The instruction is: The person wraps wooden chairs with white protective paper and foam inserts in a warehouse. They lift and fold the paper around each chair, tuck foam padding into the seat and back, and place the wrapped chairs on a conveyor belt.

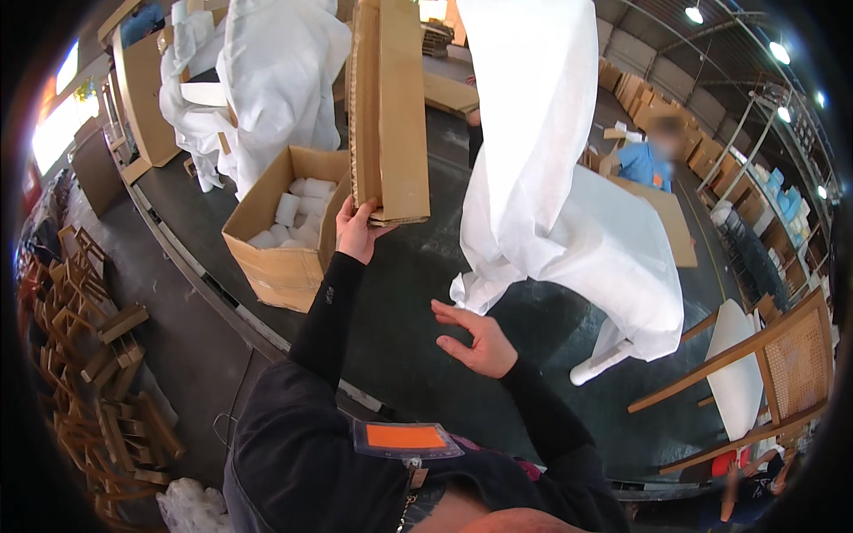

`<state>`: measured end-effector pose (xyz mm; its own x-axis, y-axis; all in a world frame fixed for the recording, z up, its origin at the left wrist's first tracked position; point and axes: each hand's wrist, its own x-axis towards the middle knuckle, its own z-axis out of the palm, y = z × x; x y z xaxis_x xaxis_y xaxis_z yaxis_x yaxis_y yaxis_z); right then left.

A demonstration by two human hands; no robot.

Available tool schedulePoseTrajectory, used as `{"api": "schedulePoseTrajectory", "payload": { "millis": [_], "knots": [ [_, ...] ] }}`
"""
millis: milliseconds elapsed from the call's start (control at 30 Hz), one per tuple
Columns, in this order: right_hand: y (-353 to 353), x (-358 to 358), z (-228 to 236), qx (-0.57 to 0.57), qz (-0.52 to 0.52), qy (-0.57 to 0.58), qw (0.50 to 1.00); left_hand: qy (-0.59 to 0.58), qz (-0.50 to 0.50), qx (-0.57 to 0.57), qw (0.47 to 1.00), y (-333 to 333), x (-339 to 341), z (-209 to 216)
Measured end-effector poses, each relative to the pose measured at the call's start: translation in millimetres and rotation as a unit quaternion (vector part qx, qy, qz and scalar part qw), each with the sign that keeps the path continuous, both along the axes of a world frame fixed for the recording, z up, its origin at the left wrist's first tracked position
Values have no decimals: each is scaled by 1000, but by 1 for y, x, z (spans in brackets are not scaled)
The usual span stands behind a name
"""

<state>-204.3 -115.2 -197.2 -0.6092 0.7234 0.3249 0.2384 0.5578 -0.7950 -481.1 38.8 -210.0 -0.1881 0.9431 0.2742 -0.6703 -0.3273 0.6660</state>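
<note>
My left hand point(357, 233) is closed round the lower end of a long folded cardboard piece point(402, 115), which stands upright in front of me. My right hand point(480, 342) hangs in the air with its fingers stretched and thumb apart, holding nothing. Just beyond it stands a chair wrapped in white sheet material point(569, 213); the wrap hides the frame, and one covered leg points toward me. Beside my left hand is an open cardboard box point(275, 258) with several white rolls point(289, 209) inside.
Another white-wrapped piece of furniture point(275, 71) stands behind the box. A chair with a woven back point(795, 364) lies at the right. Wooden frames point(98, 373) are heaped at the left beyond the work surface's edge. A person in blue point(644, 164) is at the far right.
</note>
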Motion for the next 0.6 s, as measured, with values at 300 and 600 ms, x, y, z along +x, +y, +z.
{"api": "schedulePoseTrajectory", "payload": {
  "millis": [300, 600],
  "knots": [
    [20, -13, 259, 426, -121, 30, 896, 55, 129, 196, 970, 43, -78, 106],
    [22, -15, 467, 287, -228, -17, 930, 309, 238, 332, 859, 60, -152, 154]
  ]
}}
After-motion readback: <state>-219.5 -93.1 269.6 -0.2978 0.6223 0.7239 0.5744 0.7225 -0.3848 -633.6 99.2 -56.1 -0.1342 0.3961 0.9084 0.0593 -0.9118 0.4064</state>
